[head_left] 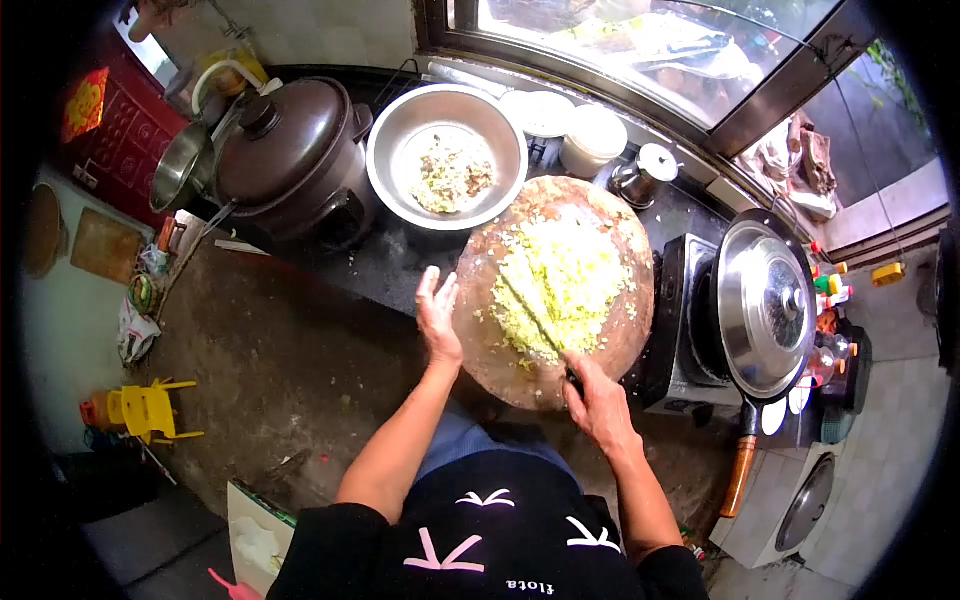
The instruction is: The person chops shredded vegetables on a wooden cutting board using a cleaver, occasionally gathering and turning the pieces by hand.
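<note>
A round wooden chopping board (478,345) lies on the counter in front of me, with a wide heap of finely chopped pale green vegetable (575,265) on it. My right hand (600,405) is closed around the dark handle of a kitchen knife (533,316). The blade, seen nearly edge-on, runs up and left across the heap. At the board's left edge is my left hand (438,318), its fingers stretched out and holding nothing. Just beyond the board, a metal bowl (381,175) contains a chopped mixture (450,178).
Right of the board, a lidded pan (765,310) sits on a gas stove (690,300), its wooden handle pointing toward me. A large brown lidded pot (285,150) stands at the left. Behind the board are a white tub (593,140) and a metal pot (645,175). Bottles (830,350) stand far right.
</note>
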A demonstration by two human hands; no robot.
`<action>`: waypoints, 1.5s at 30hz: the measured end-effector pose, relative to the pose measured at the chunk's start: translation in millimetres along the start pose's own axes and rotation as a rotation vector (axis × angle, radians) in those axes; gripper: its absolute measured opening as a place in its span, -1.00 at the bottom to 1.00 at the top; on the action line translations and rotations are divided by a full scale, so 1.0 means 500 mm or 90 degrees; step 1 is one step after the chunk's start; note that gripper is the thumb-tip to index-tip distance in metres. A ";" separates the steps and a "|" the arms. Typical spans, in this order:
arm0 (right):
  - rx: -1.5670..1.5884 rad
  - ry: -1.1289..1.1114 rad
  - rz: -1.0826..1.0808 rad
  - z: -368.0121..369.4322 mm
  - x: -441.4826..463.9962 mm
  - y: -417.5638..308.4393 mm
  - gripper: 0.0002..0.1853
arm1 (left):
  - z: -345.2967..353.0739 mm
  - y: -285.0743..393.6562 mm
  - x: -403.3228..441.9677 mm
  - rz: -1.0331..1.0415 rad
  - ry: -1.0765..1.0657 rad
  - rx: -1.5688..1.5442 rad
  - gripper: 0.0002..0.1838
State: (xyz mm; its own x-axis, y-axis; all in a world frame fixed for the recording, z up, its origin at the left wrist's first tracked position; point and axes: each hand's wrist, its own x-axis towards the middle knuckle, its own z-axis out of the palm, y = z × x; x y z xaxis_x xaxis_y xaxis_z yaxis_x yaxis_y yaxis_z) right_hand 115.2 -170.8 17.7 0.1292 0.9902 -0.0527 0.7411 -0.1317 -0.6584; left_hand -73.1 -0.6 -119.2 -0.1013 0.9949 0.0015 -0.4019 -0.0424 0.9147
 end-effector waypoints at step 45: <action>-0.016 0.154 0.223 0.005 0.037 0.062 -0.55 | 0.089 0.129 -0.076 -0.257 -0.283 0.146 -0.56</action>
State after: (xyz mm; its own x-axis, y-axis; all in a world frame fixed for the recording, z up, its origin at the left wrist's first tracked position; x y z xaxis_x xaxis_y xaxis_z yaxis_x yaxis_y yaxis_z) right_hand 138.9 -156.3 -5.6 0.5250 0.8464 -0.0896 0.6407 -0.4623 -0.6129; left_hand -54.8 -36.9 -42.4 0.4242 0.8737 -0.2379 -0.1199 0.3146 0.9416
